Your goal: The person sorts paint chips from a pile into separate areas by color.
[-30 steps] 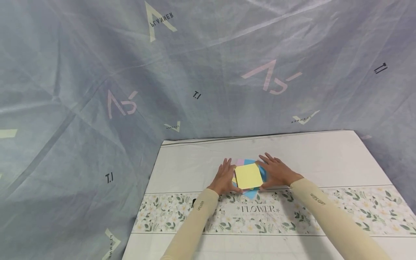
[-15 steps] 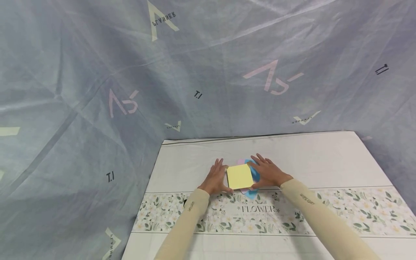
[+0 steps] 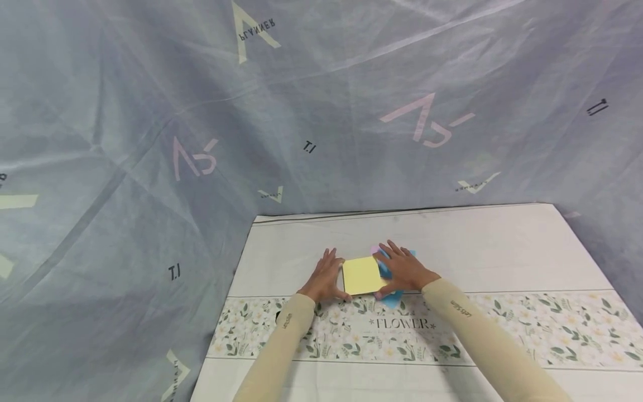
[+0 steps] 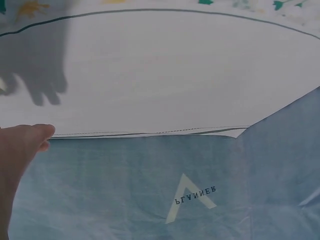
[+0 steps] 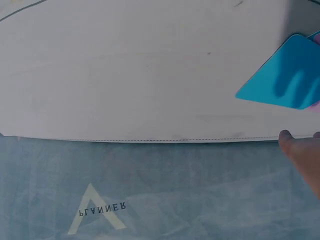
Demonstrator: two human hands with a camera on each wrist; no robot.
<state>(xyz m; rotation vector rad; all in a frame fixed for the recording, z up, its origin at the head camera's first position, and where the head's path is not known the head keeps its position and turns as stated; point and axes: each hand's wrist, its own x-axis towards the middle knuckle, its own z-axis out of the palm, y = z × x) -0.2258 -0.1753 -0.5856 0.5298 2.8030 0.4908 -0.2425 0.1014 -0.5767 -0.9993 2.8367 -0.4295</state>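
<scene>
A yellow square card (image 3: 362, 276) is held between both hands in the head view, a thin dark line along its near edge. The left hand (image 3: 324, 277) spans its left side, forefinger at the far corner and thumb at the near one. The right hand (image 3: 402, 271) grips the right side the same way, its other fingers spread out. Under and around the right hand lie blue pieces (image 3: 392, 300) and a bit of pink piece (image 3: 374, 249). One blue piece (image 5: 280, 75) shows a rounded corner in the right wrist view. The left wrist view shows only part of the left hand (image 4: 20, 155).
A white cloth (image 3: 477, 240) with a floral band (image 3: 547, 324) lettered FLOWER covers the work surface. Behind and to the left hangs a grey-blue printed sheet (image 3: 281, 100). Beige sleeves (image 3: 477, 329) cover both forearms. A dark hand shadow (image 4: 42, 75) falls on the cloth.
Both hands have moved left with the yellow square card, away from over the coloured pieces. More of the blue pieces now shows to the right of the card.
</scene>
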